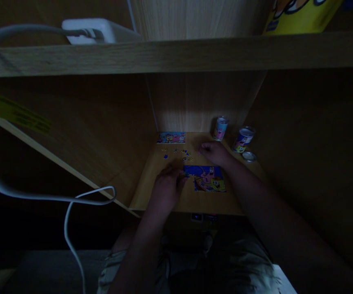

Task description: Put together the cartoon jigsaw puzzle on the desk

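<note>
In front of you, a pale wood-grain back panel (179, 102) rises behind a light-brown wooden desktop (207, 201). A dark brown flat wooden panel (103, 130) walls you in on the left, a nearly black flat panel (311, 130) on the right. A thick straight-edged wooden shelf (176, 57) crosses above the desktop. Your light is dim. Low on your left, a flat grey patch (56, 269) is probably floor, though darkness blurs it.

- Surface (207, 202): smooth wood-look board, faintly satiny.
- Shelf edge (176, 56): matt, visibly grained wood.
- Puzzle (208, 179): printed card, from what I see here.
- Round lid (249, 156): smooth, metallic-looking.
- White adapter (115, 32): smooth plastic.
- Shorts (243, 261): matt, creased cloth.
</note>
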The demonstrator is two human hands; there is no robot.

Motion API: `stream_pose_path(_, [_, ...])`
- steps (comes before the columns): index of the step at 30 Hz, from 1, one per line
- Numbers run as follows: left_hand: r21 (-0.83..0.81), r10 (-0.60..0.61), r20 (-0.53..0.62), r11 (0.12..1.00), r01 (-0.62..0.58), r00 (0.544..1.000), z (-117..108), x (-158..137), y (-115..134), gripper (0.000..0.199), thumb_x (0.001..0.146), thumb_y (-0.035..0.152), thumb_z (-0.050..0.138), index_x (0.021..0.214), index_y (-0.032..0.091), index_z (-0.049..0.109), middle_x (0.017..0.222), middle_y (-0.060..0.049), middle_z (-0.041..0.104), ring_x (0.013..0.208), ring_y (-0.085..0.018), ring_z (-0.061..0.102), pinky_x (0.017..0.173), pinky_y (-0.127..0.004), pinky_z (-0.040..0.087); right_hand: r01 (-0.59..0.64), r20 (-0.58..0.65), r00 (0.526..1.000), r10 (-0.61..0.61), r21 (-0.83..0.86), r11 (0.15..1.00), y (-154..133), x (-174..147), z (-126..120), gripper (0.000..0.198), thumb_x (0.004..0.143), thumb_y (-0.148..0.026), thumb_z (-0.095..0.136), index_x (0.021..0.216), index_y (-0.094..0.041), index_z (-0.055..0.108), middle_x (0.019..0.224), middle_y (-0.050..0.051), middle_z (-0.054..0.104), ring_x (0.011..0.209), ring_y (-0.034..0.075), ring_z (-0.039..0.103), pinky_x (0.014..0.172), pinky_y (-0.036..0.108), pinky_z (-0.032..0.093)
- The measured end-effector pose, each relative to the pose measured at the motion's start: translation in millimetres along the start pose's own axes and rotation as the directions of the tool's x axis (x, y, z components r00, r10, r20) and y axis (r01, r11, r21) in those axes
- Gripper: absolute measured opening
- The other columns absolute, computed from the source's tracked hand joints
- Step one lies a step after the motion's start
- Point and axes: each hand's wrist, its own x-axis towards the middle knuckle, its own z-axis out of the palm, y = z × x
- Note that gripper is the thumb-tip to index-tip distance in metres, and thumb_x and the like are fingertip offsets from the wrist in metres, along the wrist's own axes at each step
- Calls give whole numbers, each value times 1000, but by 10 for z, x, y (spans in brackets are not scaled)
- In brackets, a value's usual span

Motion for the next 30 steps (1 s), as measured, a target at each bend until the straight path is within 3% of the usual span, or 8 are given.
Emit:
stream_pose_path(11, [-53,-10,19,999,11,1000,3,8,-1,3,98,21,71,97,24,71,102,-4,74,101,-26,69,93,-41,53,11,0,1000,-11,31,999,-20,-12,-10,43,91,-55,53,67,-20,56,61,-2,48,61,14,44,59,28,31])
stream_pose_path(18, [-112,49,-29,992,-52,998,-21,-18,25,9,100,16,64,101,23,69,106,-5,70,102,-24,67,92,-38,54,9,11,1000,-9,46,999,-11,-10,-8,43,92,-55,53,67,-20,55,62,-2,50,61,14,45,59,29,31])
stream_pose_path(23, [-47,115,-4,992,-115,993,-37,-31,56,10,100,19,66,106,23,72,111,-7,70,108,-26,65,98,-42,53,-3,20,1000,2,36,999,-6,-8,-10,44,93,-56,54,67,-20,53,60,-3,46,60,13,43,59,29,29])
stream_pose_path(30, [-5,109,7,994,-109,994,-26,-26,65,7,100,22,67,105,23,73,110,-7,71,107,-26,64,100,-42,52,44,91,995,-50,68,997,-62,-38,-41,50,94,-61,56,65,-20,52,60,-4,45,61,12,41,59,28,28])
